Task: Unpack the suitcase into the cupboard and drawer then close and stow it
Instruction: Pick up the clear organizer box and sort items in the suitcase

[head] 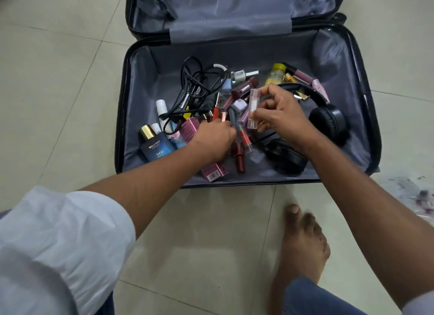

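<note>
White sleeve (58, 244) near me, the left hand (215, 138) digs among lipsticks (239, 148) at six o'clock in the suitcase (328, 63), fingers curled, while right hand (279, 113) pinches a clear tube (253, 108), gathering handfuls.

Your left hand (215, 136) covers its own fingertips and whatever they're on in the suitcase (141, 84), so grip unreadable. The suitcase lid is cut off at the top edge. Right of the suitcase, floor clutter (420, 197) is too blurred to identify.

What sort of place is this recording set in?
Probably a room in a home: a glossy tiled floor, a suitcase lying open on it full of cosmetics and headphones, and a bare foot beside it.
</note>
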